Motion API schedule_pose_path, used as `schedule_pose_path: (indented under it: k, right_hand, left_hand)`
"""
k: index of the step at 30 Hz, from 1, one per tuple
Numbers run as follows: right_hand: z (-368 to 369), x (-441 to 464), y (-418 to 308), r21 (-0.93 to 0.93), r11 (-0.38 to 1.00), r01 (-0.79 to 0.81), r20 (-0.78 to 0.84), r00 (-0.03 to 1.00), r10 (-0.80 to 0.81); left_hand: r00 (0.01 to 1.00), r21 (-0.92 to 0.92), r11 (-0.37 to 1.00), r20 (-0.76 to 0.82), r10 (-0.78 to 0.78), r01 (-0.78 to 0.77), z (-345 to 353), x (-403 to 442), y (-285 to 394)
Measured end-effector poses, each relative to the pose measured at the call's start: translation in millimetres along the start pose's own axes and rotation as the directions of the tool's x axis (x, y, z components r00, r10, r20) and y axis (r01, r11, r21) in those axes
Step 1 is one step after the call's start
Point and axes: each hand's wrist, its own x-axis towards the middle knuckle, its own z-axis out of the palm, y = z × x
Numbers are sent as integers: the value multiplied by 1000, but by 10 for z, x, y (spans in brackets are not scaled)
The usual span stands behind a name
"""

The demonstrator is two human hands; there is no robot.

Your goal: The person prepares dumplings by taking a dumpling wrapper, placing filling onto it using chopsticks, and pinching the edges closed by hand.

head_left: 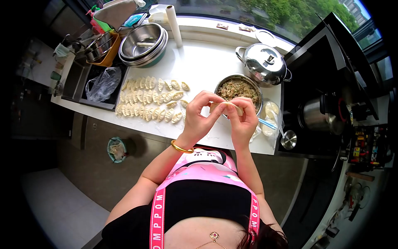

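Between my two hands is a dumpling (226, 108), its pale wrapper partly hidden by my fingers. My left hand (199, 114) pinches one side of it, and my right hand (243, 120) pinches the other, thumbs close together at the middle. Just beyond the hands stands a metal bowl of minced filling (239, 89), its near side covered by my fingers. Blue chopsticks (267, 123) stick out to the right of the bowl. Several rows of pleated dumplings (151, 97) lie on the white counter to the left.
A lidded steel pot (265, 64) stands behind the filling bowl. Bagged dough (271, 116) lies at the right, near the stove (311, 95). Nested steel bowls (143, 43), a paper roll (174, 27) and a sink holding a plastic bag (103, 85) are at the left. A bin (117, 149) stands on the floor.
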Motion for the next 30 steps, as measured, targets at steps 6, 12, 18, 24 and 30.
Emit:
schedule_pose_path:
  k: [6,12,18,24,30]
  right_hand:
    - [14,3,24,-112,985,134,-38,990,-139]
    - [17,-16,19,-187,960,209,-75,971,-226]
    - [11,-45,-30,-9,998,58,-66,996,-58]
    - [-16,0,-30,-12,990,140,15,990,-140]
    - [10,-15,-100,110,993,46,-100,994,-35]
  left_hand:
    - [993,135,984,1,120,-119,11,36,103]
    - [992,138,983,-13,126,-123,38,27,132]
    - [990,103,985,42,134,-138,15,50,130]
    - [988,83,992,124,89,-100,-61,80,197]
    - [986,115,983,105,133,-145,-110,70,272]
